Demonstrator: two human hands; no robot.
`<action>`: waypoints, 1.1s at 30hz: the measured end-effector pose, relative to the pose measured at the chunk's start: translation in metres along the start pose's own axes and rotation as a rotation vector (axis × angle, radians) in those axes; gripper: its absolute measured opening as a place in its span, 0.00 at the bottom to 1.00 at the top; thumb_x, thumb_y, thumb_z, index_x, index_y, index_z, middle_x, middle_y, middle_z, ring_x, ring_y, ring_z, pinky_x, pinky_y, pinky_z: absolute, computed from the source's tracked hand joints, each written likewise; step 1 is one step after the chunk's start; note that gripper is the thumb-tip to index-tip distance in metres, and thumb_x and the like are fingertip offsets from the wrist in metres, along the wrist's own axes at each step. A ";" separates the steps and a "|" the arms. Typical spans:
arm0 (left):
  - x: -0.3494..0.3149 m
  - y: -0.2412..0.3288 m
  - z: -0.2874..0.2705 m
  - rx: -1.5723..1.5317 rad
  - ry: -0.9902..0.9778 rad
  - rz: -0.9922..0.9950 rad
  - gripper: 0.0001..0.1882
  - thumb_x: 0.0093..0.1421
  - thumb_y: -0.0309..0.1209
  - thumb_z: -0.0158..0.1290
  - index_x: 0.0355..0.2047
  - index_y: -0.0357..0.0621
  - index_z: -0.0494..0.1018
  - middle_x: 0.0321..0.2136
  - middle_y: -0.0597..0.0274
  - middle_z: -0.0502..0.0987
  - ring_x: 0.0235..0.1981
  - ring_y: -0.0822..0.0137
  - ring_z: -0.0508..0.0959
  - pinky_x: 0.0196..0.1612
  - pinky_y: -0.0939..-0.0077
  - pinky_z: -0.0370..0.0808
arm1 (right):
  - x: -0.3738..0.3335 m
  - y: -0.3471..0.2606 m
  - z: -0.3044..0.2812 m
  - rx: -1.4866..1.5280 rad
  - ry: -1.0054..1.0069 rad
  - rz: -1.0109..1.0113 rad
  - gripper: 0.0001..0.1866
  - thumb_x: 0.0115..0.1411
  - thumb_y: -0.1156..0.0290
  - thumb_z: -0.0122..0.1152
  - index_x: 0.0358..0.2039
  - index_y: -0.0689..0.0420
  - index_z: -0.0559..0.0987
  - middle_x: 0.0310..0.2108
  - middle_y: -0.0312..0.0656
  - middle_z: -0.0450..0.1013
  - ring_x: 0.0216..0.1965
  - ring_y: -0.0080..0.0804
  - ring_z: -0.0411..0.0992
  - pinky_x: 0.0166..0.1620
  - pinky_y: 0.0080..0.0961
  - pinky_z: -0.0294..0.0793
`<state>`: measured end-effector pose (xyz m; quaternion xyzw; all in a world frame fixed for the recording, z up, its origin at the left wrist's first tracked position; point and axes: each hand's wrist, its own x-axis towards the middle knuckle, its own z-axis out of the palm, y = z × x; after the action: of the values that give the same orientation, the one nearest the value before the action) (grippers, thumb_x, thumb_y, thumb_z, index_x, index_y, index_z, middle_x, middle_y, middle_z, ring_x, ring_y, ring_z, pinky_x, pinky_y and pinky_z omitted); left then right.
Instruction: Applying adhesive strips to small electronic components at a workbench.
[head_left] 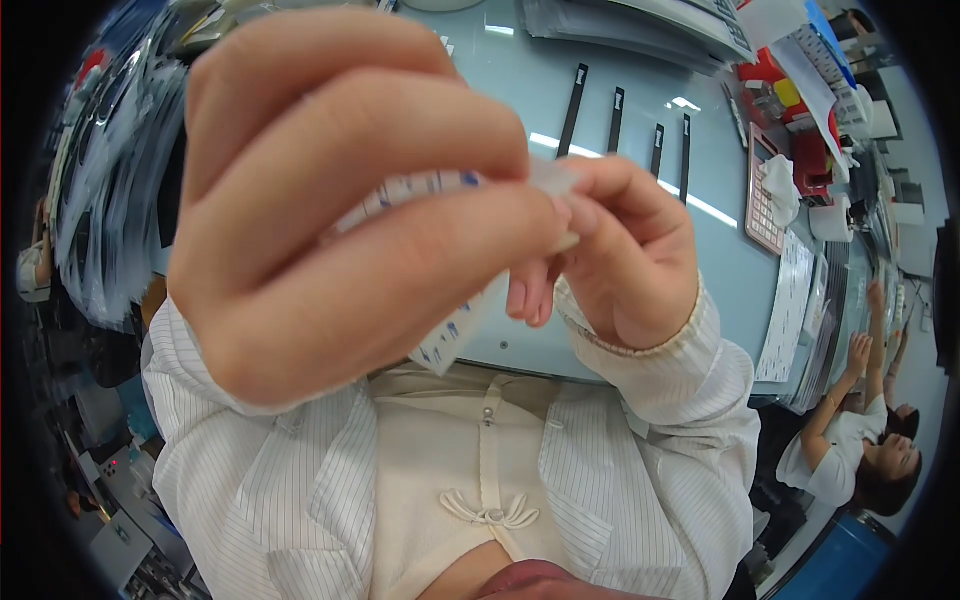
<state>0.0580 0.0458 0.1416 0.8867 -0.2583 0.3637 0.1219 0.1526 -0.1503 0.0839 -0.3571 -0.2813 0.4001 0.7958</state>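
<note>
My left hand is close to the camera, its fingers curled in a pinch on a white sheet printed with blue marks. The sheet shows between the fingers and below the hand. Against those fingertips, my right hand pinches a small translucent piece. Whether that piece is part of the sheet, I cannot tell. Beyond the hands, several slim black strips with a small light mark near the top lie side by side on the pale blue-green tabletop.
A stack of clear plastic sleeves lies at the far edge, and more plastic sheets are heaped at left. On the right are a pink calculator, a crumpled tissue and a printed sheet. Another person works at far right.
</note>
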 end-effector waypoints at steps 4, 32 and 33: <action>0.003 -0.017 -0.007 0.100 0.018 -0.014 0.16 0.41 0.22 0.68 0.33 0.42 0.80 0.36 0.55 0.80 0.40 0.57 0.76 0.42 0.68 0.73 | 0.033 0.001 0.005 0.142 0.058 0.089 0.12 0.67 0.74 0.57 0.47 0.68 0.74 0.31 0.48 0.76 0.26 0.36 0.78 0.26 0.27 0.77; -0.040 -0.078 0.024 -0.248 0.139 -0.391 0.07 0.53 0.21 0.65 0.34 0.39 0.81 0.45 0.53 0.79 0.46 0.62 0.78 0.49 0.72 0.74 | 0.132 0.047 -0.059 -0.636 0.663 0.095 0.24 0.61 0.74 0.65 0.54 0.74 0.71 0.44 0.47 0.74 0.36 0.29 0.77 0.36 0.21 0.80; -0.047 -0.084 0.030 -0.300 0.142 -0.450 0.06 0.53 0.21 0.65 0.33 0.40 0.81 0.45 0.53 0.79 0.47 0.62 0.79 0.49 0.72 0.74 | 0.123 0.044 -0.056 -0.643 0.645 0.106 0.24 0.61 0.74 0.65 0.54 0.74 0.71 0.44 0.47 0.74 0.36 0.29 0.77 0.36 0.21 0.80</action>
<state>0.0931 0.1213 0.0852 0.8660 -0.0968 0.3465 0.3472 0.2390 -0.0474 0.0355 -0.7062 -0.1103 0.2008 0.6699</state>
